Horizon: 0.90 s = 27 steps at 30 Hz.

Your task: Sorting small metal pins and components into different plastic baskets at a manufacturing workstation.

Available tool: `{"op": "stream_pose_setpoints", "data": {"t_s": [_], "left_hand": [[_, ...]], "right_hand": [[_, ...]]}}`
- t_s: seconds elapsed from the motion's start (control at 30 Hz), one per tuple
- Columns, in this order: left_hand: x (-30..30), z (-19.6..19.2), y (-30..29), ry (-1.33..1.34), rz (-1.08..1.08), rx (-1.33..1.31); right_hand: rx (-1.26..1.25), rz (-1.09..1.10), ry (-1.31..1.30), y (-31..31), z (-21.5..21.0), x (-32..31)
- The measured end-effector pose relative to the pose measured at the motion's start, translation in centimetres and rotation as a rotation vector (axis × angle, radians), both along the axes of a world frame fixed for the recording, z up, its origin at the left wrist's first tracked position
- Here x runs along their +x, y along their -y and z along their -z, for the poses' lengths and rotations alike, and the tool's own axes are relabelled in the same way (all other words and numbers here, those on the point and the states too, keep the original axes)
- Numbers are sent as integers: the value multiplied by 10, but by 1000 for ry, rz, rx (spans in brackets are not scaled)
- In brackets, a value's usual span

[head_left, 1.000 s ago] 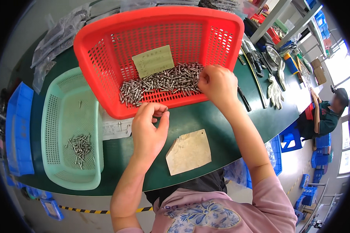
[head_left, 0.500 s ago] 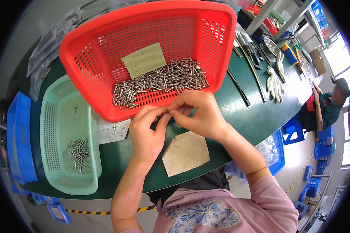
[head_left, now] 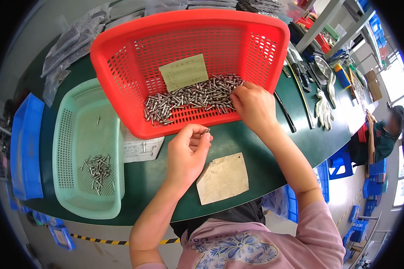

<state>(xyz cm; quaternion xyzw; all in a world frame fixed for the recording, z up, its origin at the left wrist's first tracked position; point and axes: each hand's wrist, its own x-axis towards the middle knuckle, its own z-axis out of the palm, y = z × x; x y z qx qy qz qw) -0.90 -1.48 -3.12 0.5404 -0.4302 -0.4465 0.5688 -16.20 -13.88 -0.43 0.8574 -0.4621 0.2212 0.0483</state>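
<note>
A red perforated basket (head_left: 121,89) stands tilted on the table, holding a heap of small silver bolt-like metal parts (head_left: 188,99) and a pale yellow-green paper slip (head_left: 184,72). My left hand (head_left: 188,150) is closed just in front of its near rim, pinching one small bolt-like part (head_left: 205,132) between thumb and fingertips. Over at the right end of the heap, my right hand (head_left: 254,106) reaches over the rim with its fingers bent together among the parts; its fingertips are partly hidden. To the left, a light green basket (head_left: 63,148) holds a smaller pile of similar parts (head_left: 98,171).
A beige board piece (head_left: 223,178) lies on the green table near my body. Beside the green basket is a printed sheet (head_left: 139,152) with a part on it. White gloves (head_left: 323,110) and tools lie at right. A blue bin (head_left: 27,148) stands far left. Another person (head_left: 381,134) is at far right.
My hands were together in front of the red basket and have separated. The right hand has moved up and right into the heap; the left stays near the rim with a part.
</note>
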Motion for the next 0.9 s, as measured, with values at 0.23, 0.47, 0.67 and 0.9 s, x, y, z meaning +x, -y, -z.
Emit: {"op": "stream_pose_setpoints", "data": {"t_s": [0.23, 0.47, 0.67, 0.9], "left_hand": [[3, -2, 1, -21, -50, -12], [6, -3, 2, -75, 21, 58], [9, 0, -1, -74, 17, 44], [12, -7, -7, -681, 118, 231]], "right_hand": [[-72, -93, 51, 12, -5, 3], [-73, -30, -44, 22, -5, 7], [-122, -139, 117, 2, -17, 14], [-173, -648, 396, -51, -6, 16]]}}
